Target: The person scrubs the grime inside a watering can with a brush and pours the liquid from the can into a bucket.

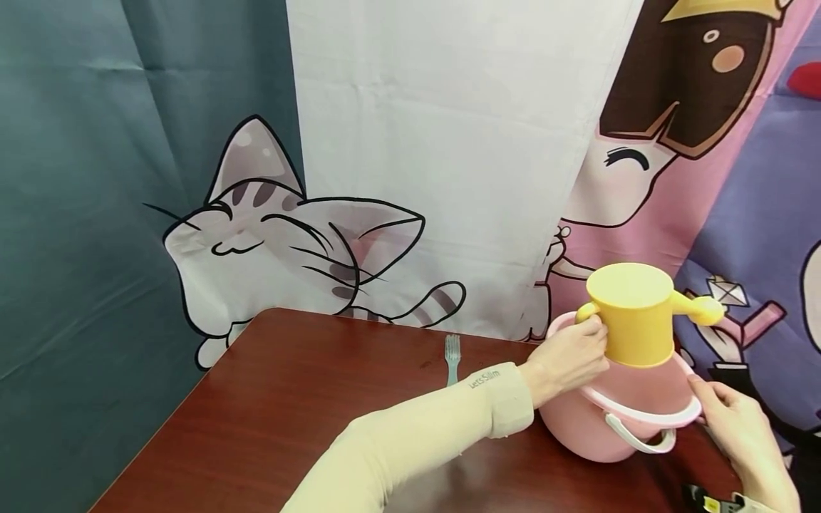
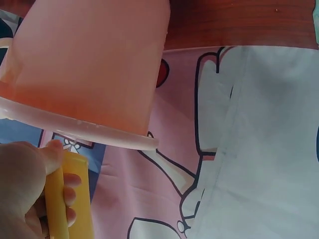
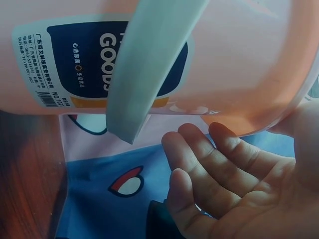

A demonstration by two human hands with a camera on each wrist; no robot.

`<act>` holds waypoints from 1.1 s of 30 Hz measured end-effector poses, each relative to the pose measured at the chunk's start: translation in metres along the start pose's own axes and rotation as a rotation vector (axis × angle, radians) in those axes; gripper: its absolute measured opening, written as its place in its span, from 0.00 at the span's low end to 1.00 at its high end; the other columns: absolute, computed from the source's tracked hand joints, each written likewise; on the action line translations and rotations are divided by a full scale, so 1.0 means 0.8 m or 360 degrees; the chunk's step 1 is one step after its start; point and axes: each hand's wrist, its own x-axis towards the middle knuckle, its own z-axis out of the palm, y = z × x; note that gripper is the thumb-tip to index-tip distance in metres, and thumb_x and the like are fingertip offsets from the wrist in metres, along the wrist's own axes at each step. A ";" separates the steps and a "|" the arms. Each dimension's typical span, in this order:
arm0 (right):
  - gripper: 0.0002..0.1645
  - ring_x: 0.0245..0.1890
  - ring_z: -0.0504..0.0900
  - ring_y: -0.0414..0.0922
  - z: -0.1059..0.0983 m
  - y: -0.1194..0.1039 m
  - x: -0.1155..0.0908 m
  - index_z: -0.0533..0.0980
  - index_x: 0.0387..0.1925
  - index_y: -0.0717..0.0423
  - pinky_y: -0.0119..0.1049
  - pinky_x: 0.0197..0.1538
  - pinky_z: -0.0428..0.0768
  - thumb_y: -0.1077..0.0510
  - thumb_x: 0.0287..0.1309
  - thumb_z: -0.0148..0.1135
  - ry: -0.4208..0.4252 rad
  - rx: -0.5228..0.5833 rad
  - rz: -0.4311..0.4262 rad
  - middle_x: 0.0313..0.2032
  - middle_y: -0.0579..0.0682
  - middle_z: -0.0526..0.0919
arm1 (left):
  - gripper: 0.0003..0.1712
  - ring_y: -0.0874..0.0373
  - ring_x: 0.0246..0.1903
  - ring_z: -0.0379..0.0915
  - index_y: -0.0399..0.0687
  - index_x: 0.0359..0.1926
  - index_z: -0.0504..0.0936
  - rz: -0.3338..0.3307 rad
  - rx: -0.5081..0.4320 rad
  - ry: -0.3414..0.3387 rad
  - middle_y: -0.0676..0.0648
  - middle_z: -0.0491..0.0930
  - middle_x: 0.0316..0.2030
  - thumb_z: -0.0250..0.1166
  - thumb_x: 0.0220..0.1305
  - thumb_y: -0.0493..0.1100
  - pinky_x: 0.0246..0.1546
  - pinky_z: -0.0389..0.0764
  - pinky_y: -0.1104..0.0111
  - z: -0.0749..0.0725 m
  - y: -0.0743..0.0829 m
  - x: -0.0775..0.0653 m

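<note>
My left hand (image 1: 571,358) grips the handle of a yellow watering can (image 1: 638,324), its spout pointing right. The can is upright and overlaps the mouth of a pink bucket (image 1: 580,431) in the head view. Fingers curl round the yellow handle (image 2: 57,204) in the left wrist view. At the bucket's right side, my right hand (image 1: 737,424) pinches the rim, thumb over it and fingers on the outer wall. A pale bail handle (image 3: 149,64) hangs down across the bucket's label (image 3: 84,59) in the right wrist view.
A blue-grey fork (image 1: 452,350) lies near the back edge of the brown table (image 1: 288,399), partly covered by my left sleeve. Printed cartoon curtains (image 1: 449,142) hang right behind the table. A black and yellow object (image 1: 712,503) shows beside my right wrist.
</note>
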 end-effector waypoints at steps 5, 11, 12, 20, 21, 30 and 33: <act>0.36 0.28 0.69 0.39 0.002 0.002 0.003 0.78 0.46 0.65 0.40 0.32 0.63 0.36 0.71 0.43 -0.0011 -0.0019 0.0009 0.29 0.50 0.80 | 0.28 0.59 0.46 0.65 0.63 0.48 0.82 -0.0073 -0.0493 0.0029 0.57 0.80 0.46 0.37 0.73 0.34 0.55 0.57 0.64 -0.006 0.003 0.005; 0.35 0.30 0.70 0.45 0.003 0.000 0.005 0.78 0.47 0.65 0.42 0.33 0.63 0.36 0.71 0.43 0.0001 -0.0043 -0.0005 0.30 0.52 0.80 | 0.27 0.56 0.46 0.63 0.62 0.45 0.81 -0.0076 -0.0490 0.0005 0.56 0.77 0.42 0.36 0.73 0.34 0.55 0.55 0.63 -0.004 0.005 0.003; 0.35 0.30 0.70 0.45 0.004 0.000 0.004 0.77 0.47 0.65 0.42 0.33 0.63 0.36 0.71 0.43 0.0001 -0.0045 -0.0001 0.30 0.52 0.80 | 0.27 0.56 0.46 0.62 0.62 0.44 0.81 -0.0079 -0.0489 0.0008 0.56 0.76 0.41 0.35 0.73 0.34 0.55 0.55 0.63 -0.004 0.006 0.003; 0.34 0.27 0.69 0.38 0.001 -0.002 0.000 0.78 0.45 0.65 0.38 0.30 0.63 0.37 0.71 0.44 0.0005 -0.0029 0.0010 0.27 0.47 0.79 | 0.28 0.56 0.45 0.61 0.62 0.41 0.79 -0.0114 -0.0475 0.0055 0.57 0.74 0.39 0.34 0.72 0.32 0.54 0.55 0.64 -0.002 0.007 0.005; 0.34 0.27 0.69 0.38 0.001 -0.002 -0.001 0.78 0.45 0.65 0.38 0.30 0.63 0.37 0.71 0.44 0.0003 -0.0027 0.0012 0.27 0.46 0.78 | 0.28 0.56 0.45 0.62 0.62 0.41 0.79 -0.0115 -0.0481 0.0053 0.57 0.74 0.39 0.34 0.72 0.32 0.54 0.55 0.64 -0.002 0.008 0.005; 0.33 0.26 0.69 0.36 0.003 0.001 -0.001 0.78 0.40 0.62 0.36 0.29 0.63 0.36 0.70 0.45 0.0009 0.0007 -0.0001 0.24 0.43 0.78 | 0.27 0.57 0.46 0.62 0.65 0.42 0.80 -0.0104 -0.0533 0.0022 0.58 0.75 0.42 0.36 0.73 0.34 0.54 0.55 0.64 -0.001 0.010 0.002; 0.33 0.26 0.69 0.36 0.002 0.001 0.000 0.78 0.41 0.63 0.35 0.29 0.63 0.36 0.70 0.45 0.0006 0.0033 0.0002 0.24 0.43 0.78 | 0.27 0.57 0.46 0.62 0.65 0.42 0.79 -0.0105 -0.0530 0.0033 0.58 0.75 0.41 0.36 0.73 0.34 0.54 0.55 0.65 0.000 0.010 0.002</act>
